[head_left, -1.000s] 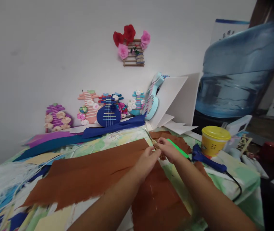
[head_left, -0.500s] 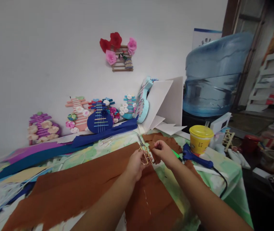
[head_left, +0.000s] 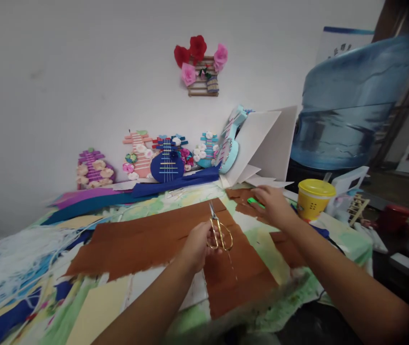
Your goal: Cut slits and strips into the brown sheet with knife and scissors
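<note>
In left hand (head_left: 198, 243), gold-handled scissors (head_left: 214, 217)

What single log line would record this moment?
left hand: holds gold-handled scissors | right hand: beside green object, contact unclear | brown cloth: on table

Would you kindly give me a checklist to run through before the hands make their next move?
1. Gold-handled scissors held in the left hand: ok.
2. Blades fully closed: cannot tell; too small.
3. Right hand gripping the bright green strip: cannot tell; the fingers are close to it, contact unclear.
4. Large brown sheet free of creases: not ok; some show.
5. Blue glue gun in full view: not ok; the right forearm hides part.
6. Yellow-lidded tub upright: ok.
</note>
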Demonstrator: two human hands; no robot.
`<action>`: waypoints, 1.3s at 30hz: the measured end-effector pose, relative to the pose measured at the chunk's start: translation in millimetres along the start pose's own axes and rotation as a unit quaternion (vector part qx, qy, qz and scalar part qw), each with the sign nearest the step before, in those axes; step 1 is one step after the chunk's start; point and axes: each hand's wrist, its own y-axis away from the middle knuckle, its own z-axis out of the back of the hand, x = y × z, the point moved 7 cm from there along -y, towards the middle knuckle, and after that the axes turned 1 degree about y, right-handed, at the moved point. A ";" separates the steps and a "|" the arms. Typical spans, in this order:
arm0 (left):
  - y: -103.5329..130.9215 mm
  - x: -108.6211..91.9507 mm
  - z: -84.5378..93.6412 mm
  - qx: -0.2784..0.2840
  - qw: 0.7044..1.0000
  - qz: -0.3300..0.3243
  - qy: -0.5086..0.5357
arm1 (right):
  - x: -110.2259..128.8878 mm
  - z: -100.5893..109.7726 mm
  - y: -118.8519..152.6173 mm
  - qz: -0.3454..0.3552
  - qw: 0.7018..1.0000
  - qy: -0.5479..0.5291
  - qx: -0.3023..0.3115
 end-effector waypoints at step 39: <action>101.9 62.0 -13.3 0.069 0.568 -0.410 -0.710 | 80.0 -93.4 39.1 -0.288 0.701 -0.649 0.056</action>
